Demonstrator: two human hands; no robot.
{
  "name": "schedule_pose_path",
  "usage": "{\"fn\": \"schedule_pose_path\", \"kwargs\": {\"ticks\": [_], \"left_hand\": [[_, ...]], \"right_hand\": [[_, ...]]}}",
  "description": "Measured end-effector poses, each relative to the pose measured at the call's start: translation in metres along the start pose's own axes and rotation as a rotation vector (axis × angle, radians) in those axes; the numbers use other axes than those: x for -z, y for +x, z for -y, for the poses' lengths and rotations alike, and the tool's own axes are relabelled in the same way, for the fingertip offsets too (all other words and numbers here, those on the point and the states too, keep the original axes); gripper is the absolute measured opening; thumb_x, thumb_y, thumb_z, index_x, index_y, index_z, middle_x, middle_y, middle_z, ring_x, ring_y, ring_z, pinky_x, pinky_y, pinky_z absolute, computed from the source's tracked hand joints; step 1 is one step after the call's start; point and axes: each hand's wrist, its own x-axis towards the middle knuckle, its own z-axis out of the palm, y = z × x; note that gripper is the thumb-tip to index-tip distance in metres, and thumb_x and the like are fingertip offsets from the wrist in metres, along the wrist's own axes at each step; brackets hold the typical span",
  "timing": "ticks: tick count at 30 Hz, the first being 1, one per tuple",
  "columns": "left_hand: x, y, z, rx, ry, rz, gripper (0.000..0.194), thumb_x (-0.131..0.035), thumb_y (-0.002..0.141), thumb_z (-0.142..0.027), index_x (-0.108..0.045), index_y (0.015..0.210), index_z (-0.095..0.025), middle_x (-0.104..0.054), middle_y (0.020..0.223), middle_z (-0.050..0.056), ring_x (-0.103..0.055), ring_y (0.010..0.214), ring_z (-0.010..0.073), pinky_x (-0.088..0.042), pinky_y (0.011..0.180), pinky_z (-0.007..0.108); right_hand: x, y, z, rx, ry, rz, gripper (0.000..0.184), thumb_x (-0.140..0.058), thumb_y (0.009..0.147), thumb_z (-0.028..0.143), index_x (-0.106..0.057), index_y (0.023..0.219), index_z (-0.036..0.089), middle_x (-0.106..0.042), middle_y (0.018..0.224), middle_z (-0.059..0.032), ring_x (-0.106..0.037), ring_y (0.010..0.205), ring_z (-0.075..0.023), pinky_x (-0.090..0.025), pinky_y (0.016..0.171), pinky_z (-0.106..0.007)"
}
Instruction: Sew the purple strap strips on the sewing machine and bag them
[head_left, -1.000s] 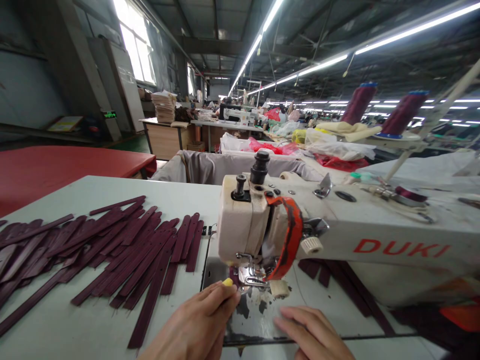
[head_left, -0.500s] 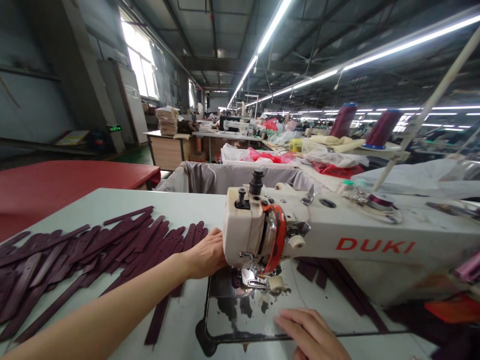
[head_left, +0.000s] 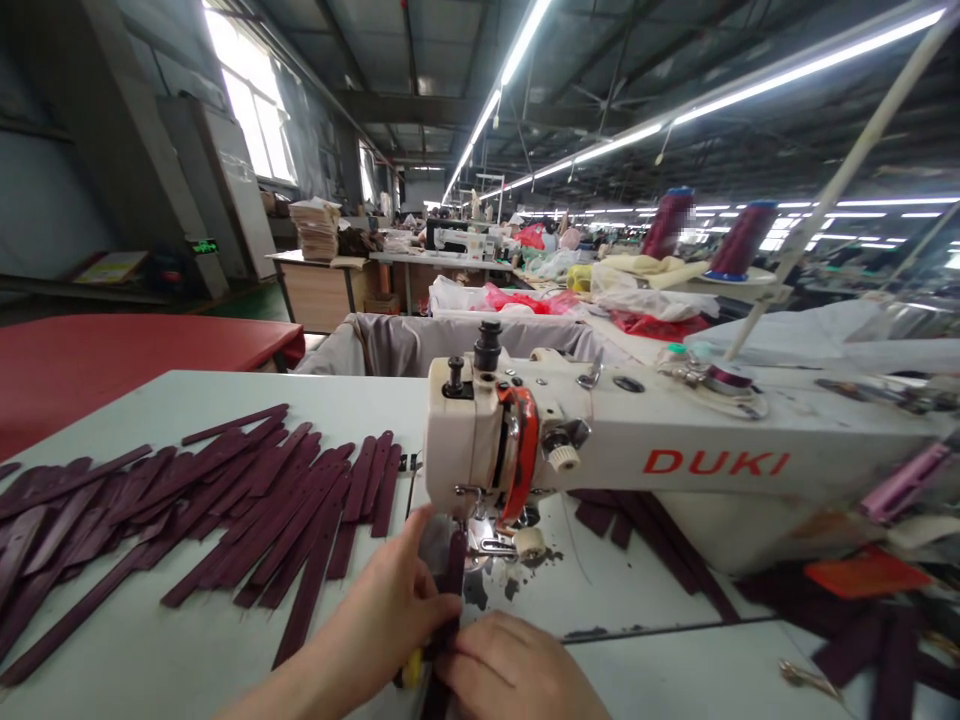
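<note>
Strip, maroon, in head view, could probably skew at presser foot if the hands tug unevenly; it lies between left hand, thumb and fingers pinching it, and right hand, fingers bunched against its near part, grip underneath hidden.

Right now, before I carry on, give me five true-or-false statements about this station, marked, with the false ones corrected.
1. The left hand and right hand are both at one maroon strip. True.
2. The sewing machine has blue lettering. False: it is red.
3. Two thread cones stand beyond the machine. True.
4. The strip pile lies on the red table. False: it lies on the pale table.
5. An orange band is on the machine's head. True.
</note>
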Motion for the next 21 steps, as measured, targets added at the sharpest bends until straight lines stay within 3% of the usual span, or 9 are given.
{"fn": "schedule_pose_path", "kwargs": {"ticks": [4,6,8,13,21], "left_hand": [[0.001,-0.015,0.010,-0.547,0.444,-0.337,0.036,-0.045,0.084,-0.008,-0.061,0.115,-0.020,-0.069,0.091,0.007,-0.069,0.082,0.0229,-0.057,0.074,0.034],[0.001,-0.022,0.013,-0.783,0.586,-0.366,0.041,-0.042,0.085,-0.004,-0.062,0.118,-0.019,-0.071,0.109,0.010,-0.069,0.098,0.0236,-0.058,0.087,0.036],[0.001,-0.025,0.014,-0.901,0.651,-0.347,0.049,-0.041,0.083,-0.001,-0.058,0.126,-0.015,-0.070,0.117,0.011,-0.067,0.110,0.0226,-0.056,0.097,0.034],[0.001,-0.020,0.009,-0.982,0.727,-0.294,0.056,-0.040,0.077,0.001,-0.056,0.129,-0.010,-0.071,0.122,0.011,-0.064,0.119,0.0222,-0.049,0.107,0.034],[0.004,-0.021,-0.004,-0.969,0.835,-0.298,0.052,-0.039,0.075,0.000,-0.065,0.119,-0.008,-0.074,0.116,0.012,-0.070,0.110,0.0232,-0.051,0.104,0.033]], "right_hand": [[0.009,-0.001,-0.016,0.014,-0.001,0.068,0.043,-0.033,0.104,0.014,-0.071,0.084,0.016,-0.070,0.072,-0.0040,-0.066,0.065,-0.0159,-0.056,0.063,-0.023],[0.016,-0.001,-0.020,0.013,0.029,0.090,0.042,-0.032,0.104,0.014,-0.071,0.089,0.014,-0.071,0.075,-0.0052,-0.066,0.069,-0.0174,-0.057,0.067,-0.025],[0.019,0.000,-0.022,0.007,0.061,0.109,0.042,-0.031,0.105,0.014,-0.071,0.093,0.012,-0.071,0.078,-0.0068,-0.066,0.073,-0.0180,-0.057,0.069,-0.026],[0.014,0.000,-0.025,0.020,0.059,0.056,0.043,-0.031,0.106,0.017,-0.071,0.092,0.012,-0.072,0.078,-0.0079,-0.065,0.073,-0.0185,-0.058,0.071,-0.027],[0.008,-0.003,-0.026,0.039,0.027,0.007,0.042,-0.031,0.105,0.014,-0.071,0.091,0.013,-0.073,0.077,-0.0071,-0.068,0.073,-0.0171,-0.059,0.072,-0.025]]}}
